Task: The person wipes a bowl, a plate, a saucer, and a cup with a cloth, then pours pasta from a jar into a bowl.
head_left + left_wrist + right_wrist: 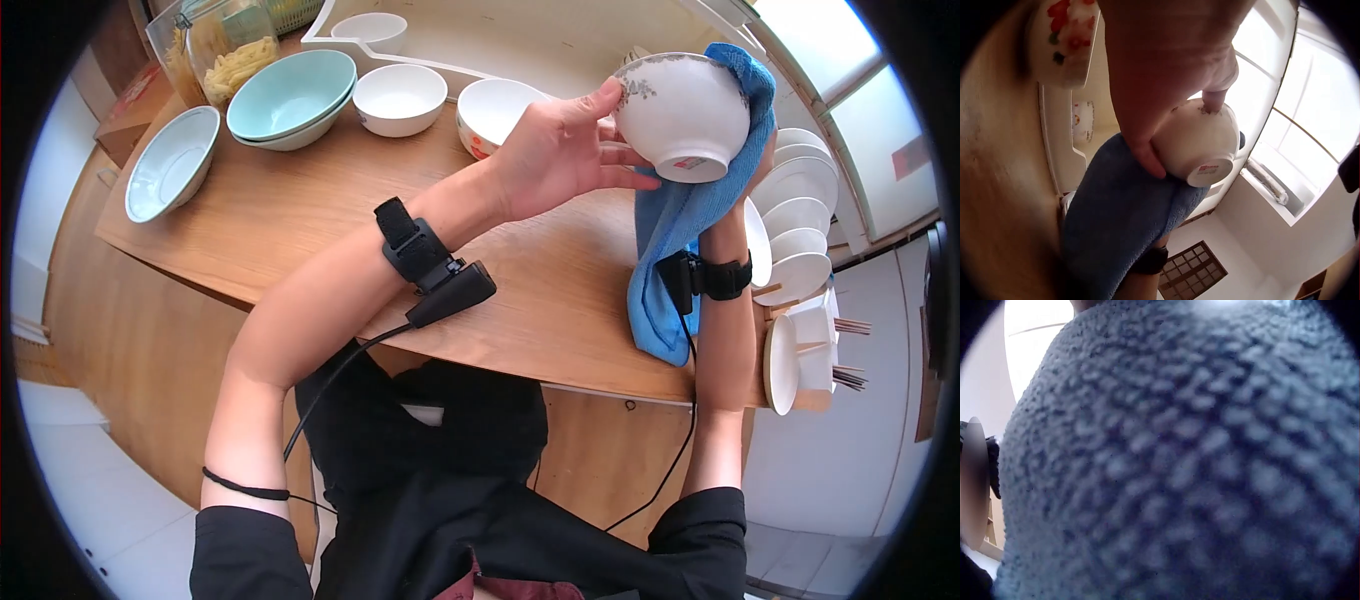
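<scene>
A white bowl (690,115) with a grey floral band near its rim and a red mark on its foot is held tilted above the table. My left hand (550,150) grips it from the left, thumb at the rim and fingers lower on its side. A blue towel (690,235) wraps over the bowl's right edge and hangs down in front of my right forearm. Behind it, my right hand (764,172) holds the towel against the bowl, its fingers mostly hidden by cloth. Towel fabric (1179,469) fills most of the right wrist view.
Along the wooden table's (330,215) back stand a pale oval bowl (172,165), stacked turquoise bowls (290,95), a white bowl (400,100) and a red-patterned bowl (490,110). A pasta container (235,60) is at the back left. Plates (800,215) and chopsticks (850,378) line the right edge.
</scene>
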{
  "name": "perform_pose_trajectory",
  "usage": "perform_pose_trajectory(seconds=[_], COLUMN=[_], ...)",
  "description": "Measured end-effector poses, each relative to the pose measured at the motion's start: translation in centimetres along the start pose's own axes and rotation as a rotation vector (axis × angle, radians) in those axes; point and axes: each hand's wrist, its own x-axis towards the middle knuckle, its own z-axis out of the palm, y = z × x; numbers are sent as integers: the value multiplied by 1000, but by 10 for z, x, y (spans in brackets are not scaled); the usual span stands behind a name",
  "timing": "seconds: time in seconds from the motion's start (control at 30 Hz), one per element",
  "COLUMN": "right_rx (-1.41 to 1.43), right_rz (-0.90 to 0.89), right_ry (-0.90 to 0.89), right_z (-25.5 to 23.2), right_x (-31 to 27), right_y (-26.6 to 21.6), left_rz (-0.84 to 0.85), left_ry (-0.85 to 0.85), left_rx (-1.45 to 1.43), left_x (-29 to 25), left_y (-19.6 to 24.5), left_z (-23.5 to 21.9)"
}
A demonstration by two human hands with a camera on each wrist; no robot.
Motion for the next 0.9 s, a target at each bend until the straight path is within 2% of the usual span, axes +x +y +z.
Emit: perform_pose_trajectory(seconds=[0.13, 0.2, 0.3, 0.37, 0.43, 0.5, 0.57, 0.63, 0.67, 0.73, 0.8, 0.83, 0.9], right_rx=[-105, 71, 93, 54, -21, -14, -256, -561, -609, -664, -673, -678, -648], right_rz=[0, 154, 116, 123, 222, 191, 90, -93, -169, -287, -282, -285, -277], right_ry=[-29, -123, -172, -146, 2, -21, -168, -294, -349, -395, -380, -372, -347], right_z=[1, 15, 24, 28, 34, 38, 36, 42, 49, 56, 50, 47, 39], right_x=[-2, -10, -11, -11, -12, -12, -9, -10, -16, -26, -25, -22, -14], right_y=[6, -7, -11, -14, -18, -24, -33, -38, -37, -40, -41, -41, -41], left_rz=[-1, -9, 2, 24, 63, 89, 115, 103, 188, 136, 84, 84, 150], left_ry=[17, 9, 6, 33, 54, 81, 96, 387, 377, 313, 249, 253, 369], left_rx=[123, 80, 51, 47, 178, 237, 301, 572, 794, 769, 736, 732, 634], left_x=[2, 1, 4, 5, 5, 5, 4, 5, 9, 9, 6, 5, 4], left_y=[-7, -11, -8, -5, -5, -4, -7, -11, -12, -10, -9, -11, -15], left_z=[-2, -1, 0, 1, -1, -5, -6, -5, -5, -7, -5, -5, -4])
